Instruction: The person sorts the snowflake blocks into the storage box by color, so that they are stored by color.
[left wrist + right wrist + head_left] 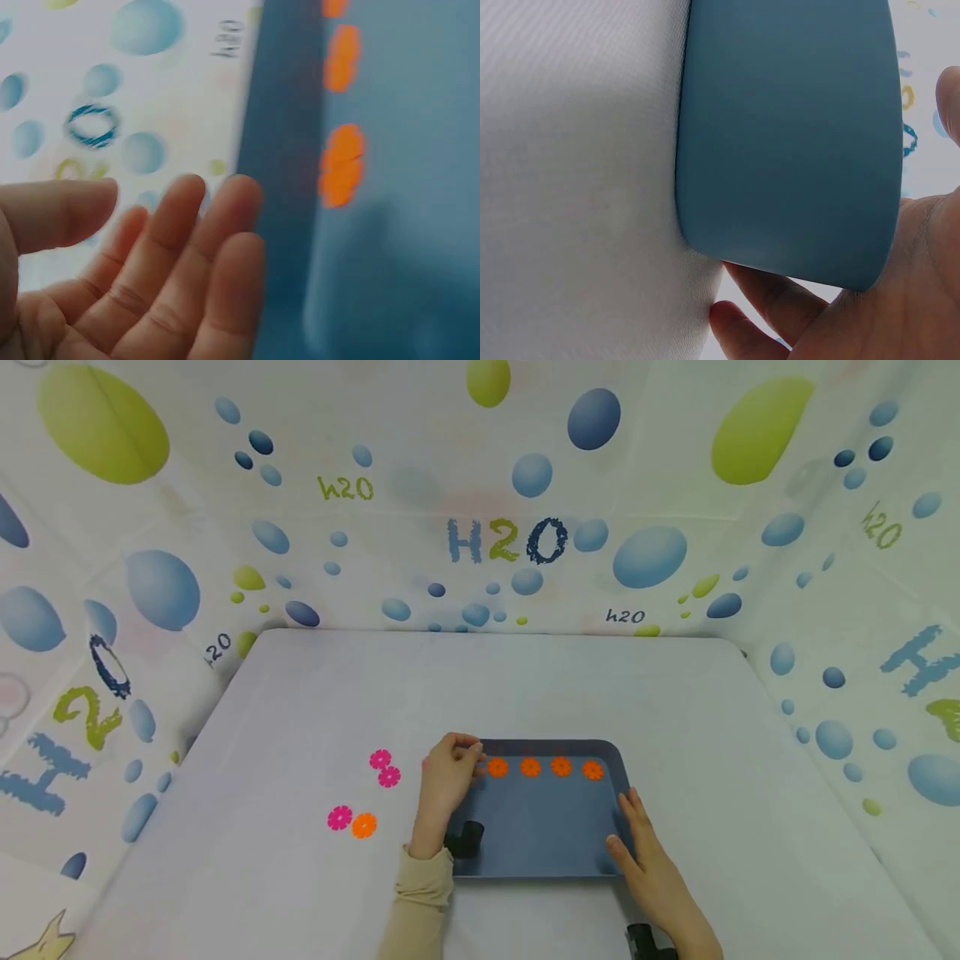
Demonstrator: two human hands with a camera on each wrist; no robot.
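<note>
A blue-grey tray (pixel 547 827) lies on the white table, with several orange flower-shaped pieces (pixel 530 767) in a row along its far side. Over the tray's far left corner is my left hand (pixel 450 777). In the left wrist view its thumb and fingers (pixel 169 225) are apart with nothing between them. The right hand (pixel 648 860) rests against the tray's right side, fingers extended along the outer wall and thumb above the rim. From the right wrist, the tray's outer wall (pixel 791 142) stands in front of some fingers.
Left of the tray lie two touching pink flower pieces (pixel 385 768), and nearer, a pink piece (pixel 340 817) beside an orange one (pixel 364 825). A bit of pink shows behind the left hand. A cloth printed with bubbles (pixel 517 468) surrounds the table.
</note>
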